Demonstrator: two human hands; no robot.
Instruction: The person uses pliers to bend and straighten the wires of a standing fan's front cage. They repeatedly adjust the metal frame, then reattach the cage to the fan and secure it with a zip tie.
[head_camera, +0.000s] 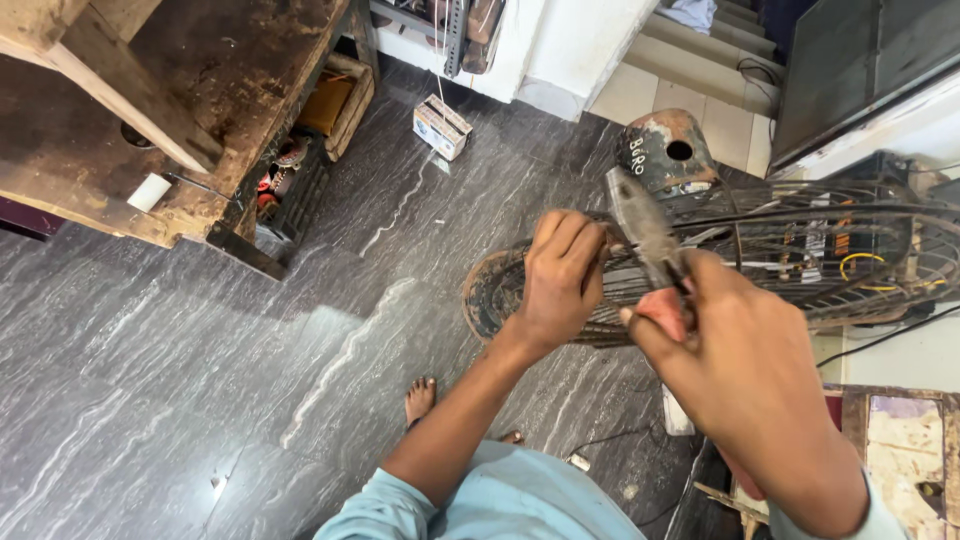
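Head view: two hands (640, 300), one pliers (645, 232), one fan cage (800, 250).

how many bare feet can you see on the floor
2. One foot rests on the grey floor left of the left forearm; the toes of another peek out beside that arm, mostly hidden.

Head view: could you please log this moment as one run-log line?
left hand: grips wire fan guard | right hand: holds pliers at guard | floor: grey marbled | small box behind

Pliers' handles (672, 268) vanish inside the right hand (722, 345), while the wire fan guard (800, 250) beside it runs off-frame.
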